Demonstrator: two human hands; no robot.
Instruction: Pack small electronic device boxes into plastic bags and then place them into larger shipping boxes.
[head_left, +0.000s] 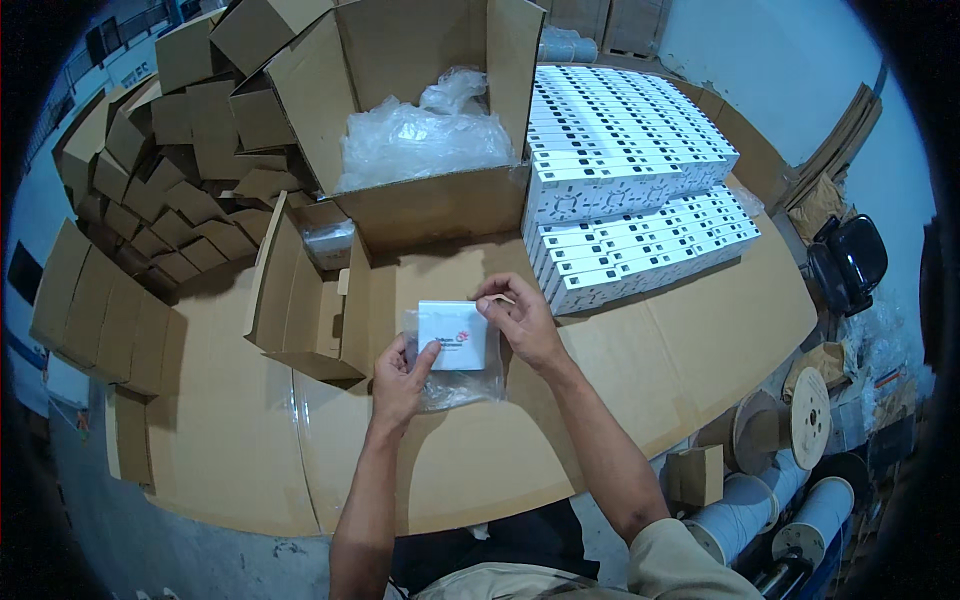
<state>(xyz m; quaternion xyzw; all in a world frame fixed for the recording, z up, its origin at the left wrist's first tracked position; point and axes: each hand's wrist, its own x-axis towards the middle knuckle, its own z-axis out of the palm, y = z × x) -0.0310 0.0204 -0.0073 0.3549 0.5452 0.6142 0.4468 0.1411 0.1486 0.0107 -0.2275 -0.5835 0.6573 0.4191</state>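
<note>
A flat white near-square printed packet [452,352], face up, long axis unclear: left grip [403,382] pinches its near-left corner, right grip [522,318] its far-right.

We find print on the white square packet [452,325]: a small red emblem towards its right side, with dark lettering in short lines to the left of it and below, the finest line too small for us to make out. At the far upper left, we see large dark letters on a pale panel [137,70], partly cut off by cardboard boxes [187,58]. On the stacked white boxes [600,188] we make out dark squares and line designs, but can read no words there.
</note>
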